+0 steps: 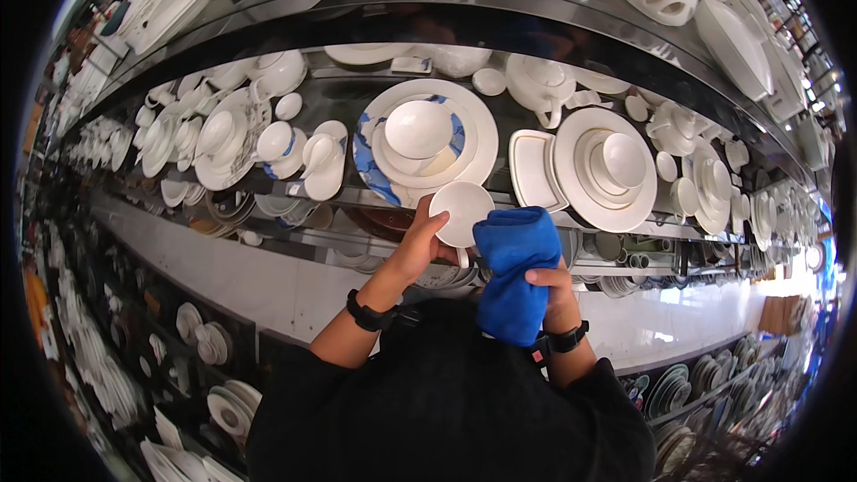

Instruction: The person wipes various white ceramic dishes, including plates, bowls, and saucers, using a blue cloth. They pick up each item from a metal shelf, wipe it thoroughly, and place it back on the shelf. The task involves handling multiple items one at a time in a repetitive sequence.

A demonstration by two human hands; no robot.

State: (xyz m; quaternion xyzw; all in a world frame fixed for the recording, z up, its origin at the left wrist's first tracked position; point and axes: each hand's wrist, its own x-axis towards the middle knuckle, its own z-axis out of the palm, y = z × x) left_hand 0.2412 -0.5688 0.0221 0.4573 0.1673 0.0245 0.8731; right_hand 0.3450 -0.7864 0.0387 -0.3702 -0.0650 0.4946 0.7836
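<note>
My left hand [418,241] holds a white ceramic cup [462,213] by its side, thumb at the rim, its opening facing up and its handle pointing toward me. In my right hand [554,284] is a folded blue cloth [519,248], bunched under the thumb, with one end hanging down. The cloth is just right of the cup; whether they touch, I cannot tell. Beyond the cup, on the shelf, stands a white bowl [418,128] on stacked plates with a blue pattern [479,104]. To the right, a small bowl [624,159] sits on stacked gold-rimmed plates [569,204].
A dark-edged upper shelf [469,20] with white dishes crosses above the setting. A white teapot [541,80] stands at the back, and spoons and cups [274,140] are to the left. Lower shelves hold more plates. Behind me, racks of dishes [234,408] line a pale tiled floor [268,288].
</note>
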